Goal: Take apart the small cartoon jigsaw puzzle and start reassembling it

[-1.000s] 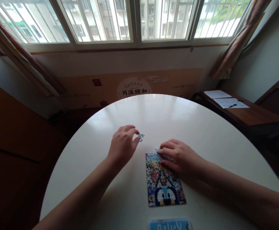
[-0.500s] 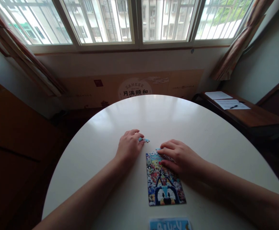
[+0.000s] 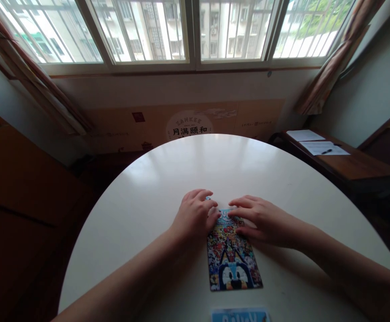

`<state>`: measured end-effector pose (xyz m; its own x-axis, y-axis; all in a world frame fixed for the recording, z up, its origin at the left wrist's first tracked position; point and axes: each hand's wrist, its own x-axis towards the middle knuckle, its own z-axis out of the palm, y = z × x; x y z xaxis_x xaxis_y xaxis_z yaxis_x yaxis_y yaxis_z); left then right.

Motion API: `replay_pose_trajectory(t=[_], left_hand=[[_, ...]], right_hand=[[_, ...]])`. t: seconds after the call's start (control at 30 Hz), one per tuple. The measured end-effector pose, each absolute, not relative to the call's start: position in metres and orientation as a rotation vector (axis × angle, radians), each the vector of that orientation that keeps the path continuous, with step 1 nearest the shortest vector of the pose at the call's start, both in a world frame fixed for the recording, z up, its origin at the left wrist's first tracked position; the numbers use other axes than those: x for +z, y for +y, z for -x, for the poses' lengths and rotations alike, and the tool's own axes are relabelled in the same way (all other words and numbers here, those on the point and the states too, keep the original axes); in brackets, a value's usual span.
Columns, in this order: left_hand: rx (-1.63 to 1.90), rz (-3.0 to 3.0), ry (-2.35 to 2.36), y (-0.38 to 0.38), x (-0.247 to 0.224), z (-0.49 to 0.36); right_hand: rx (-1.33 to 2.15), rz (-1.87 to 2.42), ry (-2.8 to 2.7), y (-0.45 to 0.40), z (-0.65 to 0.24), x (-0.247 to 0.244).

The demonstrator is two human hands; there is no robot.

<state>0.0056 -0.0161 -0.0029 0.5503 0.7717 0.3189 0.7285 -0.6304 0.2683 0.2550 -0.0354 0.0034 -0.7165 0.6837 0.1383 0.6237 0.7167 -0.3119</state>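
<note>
A jigsaw puzzle (image 3: 233, 255) lies flat on the white table, a crowded colourful picture with a large blue cartoon dog face at its near end. My left hand (image 3: 197, 212) is at its upper left corner, thumb and forefinger pinched around a small light-blue puzzle piece (image 3: 219, 215), mostly hidden by the fingertips. Behind those fingers a bit of loose blue pieces (image 3: 208, 197) shows. My right hand (image 3: 260, 219) rests along the puzzle's upper right edge, fingers spread and touching it.
The round white table (image 3: 141, 188) fills the middle. A blue box or card with lettering (image 3: 240, 315) is cut off at the bottom edge. To the right stands a brown desk (image 3: 366, 165) with papers (image 3: 324, 148) and a pen. Windows and a printed carton panel lie beyond.
My left hand has moved right and nearer, from the loose blue pieces to the puzzle's upper left corner. My right hand has shifted slightly right, uncovering more of the puzzle's top.
</note>
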Motion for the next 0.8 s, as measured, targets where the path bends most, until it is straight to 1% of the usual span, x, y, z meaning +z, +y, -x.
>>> replay_pose_trajectory(t=[0.17, 0.8], left_hand=[[0.57, -2.682, 1.251, -0.017, -0.003, -0.009], [0.613, -2.508, 1.209, -0.01, -0.007, -0.007]], right_hand=[[0.345, 1.039, -2.672, -0.037, -0.251, 0.004], [0.341, 1.097, -2.648, -0.042, -0.243, 0.014]])
